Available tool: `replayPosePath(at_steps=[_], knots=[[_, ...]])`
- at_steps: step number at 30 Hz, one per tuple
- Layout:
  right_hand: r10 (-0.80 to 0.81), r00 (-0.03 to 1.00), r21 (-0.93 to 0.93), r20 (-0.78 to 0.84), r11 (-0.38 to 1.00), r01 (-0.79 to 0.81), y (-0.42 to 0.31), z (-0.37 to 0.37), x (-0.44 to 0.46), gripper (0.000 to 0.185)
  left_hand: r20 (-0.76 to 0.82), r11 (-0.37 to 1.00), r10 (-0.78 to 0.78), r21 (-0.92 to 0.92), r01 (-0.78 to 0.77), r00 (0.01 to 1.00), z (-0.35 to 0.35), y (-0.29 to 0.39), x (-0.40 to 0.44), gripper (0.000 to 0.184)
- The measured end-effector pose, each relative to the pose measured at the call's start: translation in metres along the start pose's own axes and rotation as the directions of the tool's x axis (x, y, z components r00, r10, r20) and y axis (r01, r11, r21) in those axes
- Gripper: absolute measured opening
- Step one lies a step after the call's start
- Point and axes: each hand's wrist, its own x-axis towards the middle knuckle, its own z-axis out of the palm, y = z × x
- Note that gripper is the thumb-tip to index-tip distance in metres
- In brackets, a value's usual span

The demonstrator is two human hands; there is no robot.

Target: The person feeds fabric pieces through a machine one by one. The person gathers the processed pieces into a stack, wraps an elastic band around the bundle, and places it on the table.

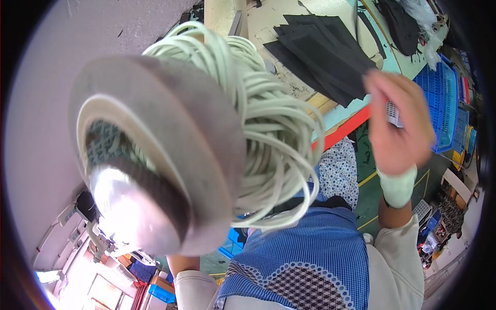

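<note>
A large grey disc (206,119) with a shiny metal dome fills the left and middle of the head view, close to the camera. Behind it hangs a thick bundle of pale green cord (279,119). My right hand (400,119), motion-blurred, has its fingertips at the near right end of a fanned stack of flat black pieces (325,51); whether they grip a piece is unclear. A pale green band (398,187) circles that wrist. Only my left forearm (182,263) shows below the disc; the left hand is hidden.
The worktable (268,31) has a red front edge (343,132). More black material (400,26) and clear plastic (421,15) lie at its far right. Blue crates (439,98) stand beyond the table on the right. A blue checked apron (305,243) covers my front.
</note>
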Motion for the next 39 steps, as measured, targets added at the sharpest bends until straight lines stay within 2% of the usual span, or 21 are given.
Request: replayPosePath(at_steps=[2, 4, 6, 8, 9, 10, 11, 12, 13, 14, 19, 20, 22, 24, 27, 30, 32, 34, 36, 38, 39], knots=[[-0.052, 0.971, 0.014, 0.233, 0.999, 0.050, 0.014, 0.025, -0.008, 0.010, 0.028, 0.999, -0.012, -0.041, 0.014, 1.000, -0.017, -0.021, 0.008, 0.020], [-0.148, 0.942, 0.171, 0.300, 0.980, 0.099, 0.005, 0.040, -0.015, 0.013, -0.100, 0.947, 0.315, 0.099, -0.306, 0.944, -0.020, -0.030, 0.009, 0.011], [-0.171, 0.914, 0.241, 0.367, 0.967, 0.085, -0.002, 0.052, -0.025, 0.014, -0.125, 0.960, 0.266, 0.126, -0.251, 0.956, -0.009, -0.022, -0.001, 0.010], [-0.189, 0.898, 0.336, 0.398, 0.941, 0.049, -0.004, 0.069, -0.030, 0.015, -0.234, 0.865, 0.484, 0.274, -0.420, 0.844, 0.004, -0.017, 0.002, 0.015], [-0.189, 0.898, 0.328, 0.397, 0.943, 0.053, -0.009, 0.075, -0.029, 0.015, -0.208, 0.921, 0.318, 0.299, -0.250, 0.925, 0.005, -0.010, 0.007, 0.017], [-0.214, 0.888, 0.307, 0.407, 0.948, 0.088, -0.013, 0.080, -0.025, 0.015, -0.195, 0.916, 0.337, 0.295, -0.272, 0.921, 0.007, 0.001, 0.013, 0.017], [-0.244, 0.876, 0.274, 0.417, 0.952, 0.135, -0.012, 0.084, -0.018, 0.015, -0.120, 0.787, 0.168, 0.613, -0.060, 0.978, 0.019, 0.037, 0.017, 0.016], [-0.236, 0.856, 0.196, 0.460, 0.967, 0.161, -0.014, 0.084, -0.019, 0.016, -0.120, 0.506, -0.018, 0.855, 0.113, 0.993, 0.029, 0.060, 0.021, 0.018], [-0.201, 0.849, 0.208, 0.489, 0.972, 0.110, -0.012, 0.075, -0.020, 0.015, 0.045, 0.584, 0.525, 0.707, -0.398, 0.850, 0.026, 0.039, 0.025, 0.022], [-0.162, 0.841, 0.223, 0.516, 0.973, 0.051, -0.012, 0.066, -0.022, 0.013, 0.065, 0.572, 0.543, 0.701, -0.426, 0.837, 0.020, 0.034, 0.025, 0.022], [0.025, 0.988, 0.215, 0.150, 0.975, -0.057, 0.000, -0.001, -0.007, 0.012, -0.029, 0.930, -0.062, 0.361, 0.068, 0.998, -0.016, -0.011, 0.003, 0.022], [-0.076, 0.996, 0.122, 0.043, 0.990, 0.070, 0.011, 0.005, 0.002, 0.014, -0.023, 0.928, 0.036, 0.372, -0.025, 0.999, -0.006, -0.027, 0.000, 0.023], [-0.122, 0.978, -0.060, 0.171, 0.989, 0.134, 0.017, 0.020, -0.001, 0.019, -0.003, 0.807, 0.305, 0.531, -0.257, 0.952, 0.019, -0.079, -0.007, 0.030], [-0.172, 0.964, 0.012, 0.201, 0.985, 0.173, 0.003, 0.030, -0.031, 0.016, 0.022, 0.576, 0.492, 0.741, -0.344, 0.870, 0.040, -0.147, -0.014, 0.032], [-0.090, 0.937, 0.227, 0.338, 0.974, 0.012, -0.030, 0.036, -0.082, 0.017, -0.068, 0.694, 0.343, 0.691, -0.204, 0.937, 0.069, -0.142, -0.040, 0.034], [-0.113, 0.847, 0.348, 0.520, 0.933, -0.089, -0.044, 0.043, -0.118, 0.017, -0.068, 0.593, 0.431, 0.773, -0.226, 0.900, 0.071, -0.131, -0.046, 0.020], [-0.151, 0.804, 0.398, 0.575, 0.910, -0.114, -0.050, 0.044, -0.129, 0.017, -0.007, 0.905, 0.182, 0.392, -0.164, 0.983, 0.065, -0.137, -0.040, 0.019], [-0.132, 0.725, 0.390, 0.676, 0.899, -0.199, -0.054, 0.042, -0.130, 0.021, -0.011, 0.860, 0.314, 0.428, -0.279, 0.949, 0.060, -0.117, -0.036, 0.021], [-0.069, 0.810, 0.440, 0.582, 0.865, -0.243, -0.048, 0.039, -0.118, 0.041, 0.040, 0.936, 0.278, 0.214, -0.280, 0.960, 0.051, -0.071, -0.049, 0.021], [0.069, 0.599, 0.460, 0.798, 0.573, -0.678, -0.043, 0.035, -0.109, 0.043, 0.032, 0.954, 0.210, 0.211, -0.212, 0.977, 0.049, -0.027, -0.057, 0.016], [0.038, 0.525, 0.433, 0.850, 0.515, -0.739, -0.038, 0.033, -0.097, 0.041, 0.046, 0.966, 0.187, 0.175, -0.192, 0.981, 0.045, -0.016, -0.055, 0.016]])
